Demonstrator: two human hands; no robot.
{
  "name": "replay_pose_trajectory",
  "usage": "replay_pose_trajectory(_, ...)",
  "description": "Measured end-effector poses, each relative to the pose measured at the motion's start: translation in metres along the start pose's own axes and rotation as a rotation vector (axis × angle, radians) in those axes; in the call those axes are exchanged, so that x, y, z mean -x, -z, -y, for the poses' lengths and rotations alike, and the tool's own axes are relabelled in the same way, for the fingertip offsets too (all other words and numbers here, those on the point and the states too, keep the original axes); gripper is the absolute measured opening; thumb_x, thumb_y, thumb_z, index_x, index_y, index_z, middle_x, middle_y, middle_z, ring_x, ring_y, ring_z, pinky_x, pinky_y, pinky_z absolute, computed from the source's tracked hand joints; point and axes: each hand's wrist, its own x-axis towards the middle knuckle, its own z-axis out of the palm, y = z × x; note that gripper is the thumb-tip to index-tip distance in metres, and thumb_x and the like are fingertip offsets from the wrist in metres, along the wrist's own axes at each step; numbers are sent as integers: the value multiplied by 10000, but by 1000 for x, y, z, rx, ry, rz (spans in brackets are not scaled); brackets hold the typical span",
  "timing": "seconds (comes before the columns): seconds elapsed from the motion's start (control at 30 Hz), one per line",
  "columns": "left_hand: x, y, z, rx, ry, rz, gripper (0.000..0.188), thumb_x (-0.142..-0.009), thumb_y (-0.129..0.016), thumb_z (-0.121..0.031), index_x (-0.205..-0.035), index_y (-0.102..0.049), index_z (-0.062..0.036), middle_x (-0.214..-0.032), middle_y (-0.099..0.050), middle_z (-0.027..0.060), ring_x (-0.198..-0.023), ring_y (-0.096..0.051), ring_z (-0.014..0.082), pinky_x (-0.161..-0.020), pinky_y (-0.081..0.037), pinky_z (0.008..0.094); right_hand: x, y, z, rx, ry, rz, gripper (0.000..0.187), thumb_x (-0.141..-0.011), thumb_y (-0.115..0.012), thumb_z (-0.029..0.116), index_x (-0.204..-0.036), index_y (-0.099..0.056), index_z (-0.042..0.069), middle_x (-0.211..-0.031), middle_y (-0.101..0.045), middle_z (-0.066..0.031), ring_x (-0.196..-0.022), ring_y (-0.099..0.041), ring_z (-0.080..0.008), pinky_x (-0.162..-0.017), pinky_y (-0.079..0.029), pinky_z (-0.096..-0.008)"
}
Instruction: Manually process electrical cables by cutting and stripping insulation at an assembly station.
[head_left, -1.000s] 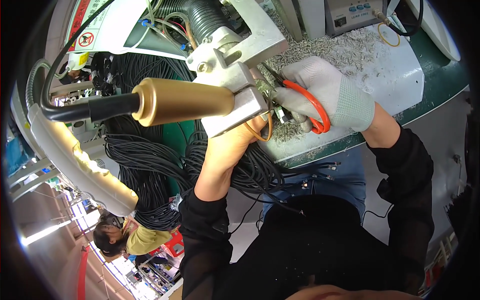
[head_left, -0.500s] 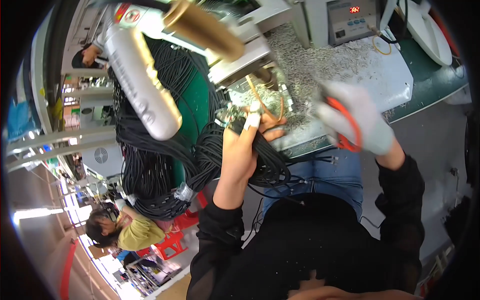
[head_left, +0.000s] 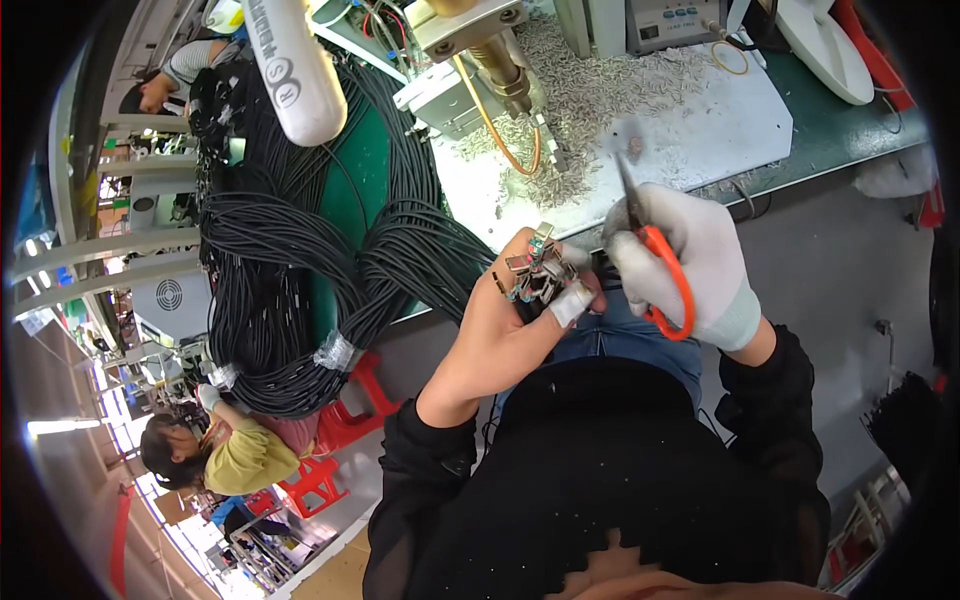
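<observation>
My left hand is closed round a bunch of cable ends with small metal connectors, held in front of my lap. White tape wraps its thumb. My right hand, in a white glove, grips orange-handled scissors just right of the bunch, apart from it. Their dark blades point up and away, over the edge of the worktop. Black cables lie in thick coils to the left of my left hand.
Small metal scraps cover much of the white board on the green bench. A machine head with a yellow tube stands over it. A grey rounded lamp-like body hangs at upper left. A person in yellow sits left, beside red stools.
My left hand has drawn the connector bunch back from the machine, toward my lap and right. The scissors have come nearer to it. My view has shifted slightly.
</observation>
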Motion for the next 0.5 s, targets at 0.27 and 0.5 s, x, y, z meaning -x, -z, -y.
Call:
replay_pose_trajectory(0.27, 0, 2, 6, 14, -43, -34, 163, -864, -599, 25, -1015, -541, 3, -868, -626, 56, -775, -585, 102, -657, -472, 250, 8, -10, -7, 193, 368, -173, 65, -819, -567, 32, -800, -571, -30, -591, -596, -53, -455, -554, -86, -451, -442, -242)
replay_pose_trajectory(0.5, -5, 2, 10, -486, -539, 174, 310, -720, -673, 29, -1017, -598, -16, -842, -620, 54, -686, -608, 168, -546, -474, 291, 10, 16, -9, -342, -203, 371, 179, -871, -501, 99, -755, -548, -29, -524, -559, -83, -420, -552, -135, -432, -437, -250)
